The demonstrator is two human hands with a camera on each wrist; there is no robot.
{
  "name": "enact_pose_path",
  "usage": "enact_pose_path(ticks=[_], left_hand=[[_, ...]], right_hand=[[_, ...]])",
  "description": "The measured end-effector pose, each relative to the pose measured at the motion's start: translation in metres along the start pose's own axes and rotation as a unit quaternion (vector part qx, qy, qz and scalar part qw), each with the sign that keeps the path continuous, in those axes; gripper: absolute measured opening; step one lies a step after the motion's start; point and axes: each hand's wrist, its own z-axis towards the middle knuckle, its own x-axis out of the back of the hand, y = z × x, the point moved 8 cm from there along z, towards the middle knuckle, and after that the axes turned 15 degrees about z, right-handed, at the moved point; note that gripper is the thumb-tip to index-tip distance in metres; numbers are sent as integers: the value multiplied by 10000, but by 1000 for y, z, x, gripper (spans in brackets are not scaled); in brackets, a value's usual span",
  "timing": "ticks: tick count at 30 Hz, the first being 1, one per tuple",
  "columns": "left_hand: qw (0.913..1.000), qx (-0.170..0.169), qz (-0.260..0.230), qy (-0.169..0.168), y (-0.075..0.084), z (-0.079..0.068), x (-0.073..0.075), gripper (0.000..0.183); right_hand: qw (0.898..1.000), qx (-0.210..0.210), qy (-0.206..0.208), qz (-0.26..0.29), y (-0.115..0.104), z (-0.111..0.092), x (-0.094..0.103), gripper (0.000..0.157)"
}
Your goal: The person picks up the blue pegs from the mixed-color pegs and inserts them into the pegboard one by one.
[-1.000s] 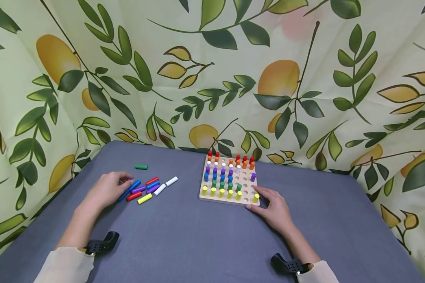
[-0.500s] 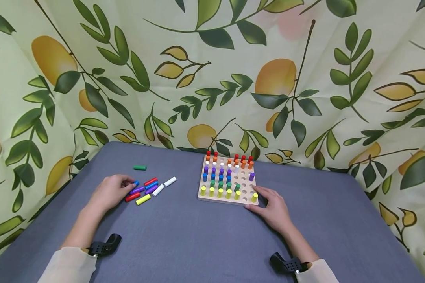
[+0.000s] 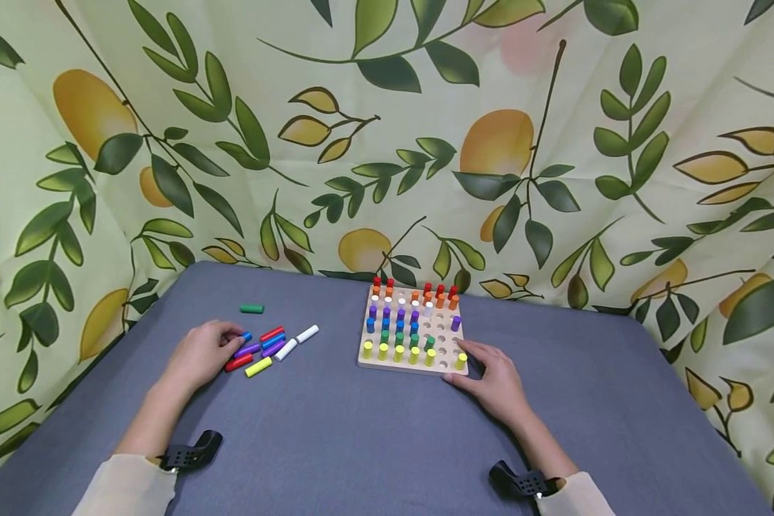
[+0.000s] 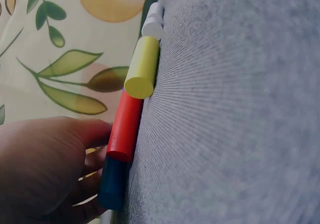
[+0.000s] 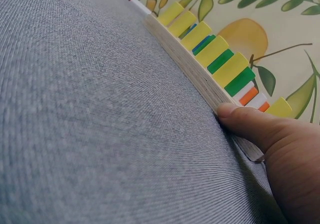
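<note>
In the head view, my left hand [image 3: 200, 351] is at the left pile, thumb and index finger pinching a blue peg [image 3: 247, 336] whose end sticks out past the fingertips. Another blue peg [image 4: 113, 184] lies beside the fingers in the left wrist view, with a red peg [image 4: 125, 126] and a yellow peg [image 4: 142, 66] beyond it. At centre right lies a wooden pegboard [image 3: 393, 367] with upright pegs in coloured rows. My right hand [image 3: 495, 380] grips its front right corner; the thumb [image 5: 231, 110] presses the front edge in the right wrist view.
Several loose red, purple, blue, white and yellow pegs [image 3: 259, 367] lie close together by the left hand. A green peg [image 3: 251, 309] lies apart behind them. The grey cloth-covered table [image 3: 335, 444] ends at a leaf-patterned curtain [image 3: 361, 179].
My left hand has shifted slightly right and its fingers have come down on the blue peg. The right hand stays on the pegboard. The whole head view has drifted slightly.
</note>
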Motion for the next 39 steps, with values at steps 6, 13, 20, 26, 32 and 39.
enact_pose_path(ticks=[6,13,20,26,32,39], left_hand=[[9995,-148,199,-182,2,2,-4,33],[9996,-121,104,-235,3,2,-5,31],[9999,-44,-8,-91,1,2,-3,29],[10000,19,-50,2,0,3,-1,28],[9999,52,-88,81,1,2,1,27],[9994,61,-255,207,6,5,10,27]], right_hand=[[10000,33,6,-25,-1,0,0,70],[10000,0,-4,-24,-1,0,0,71],[10000,23,7,-67,0,1,0,70],[10000,33,14,-49,0,1,0,71],[10000,25,16,-25,1,0,0,70],[10000,-84,-24,-9,2,1,-1,71]])
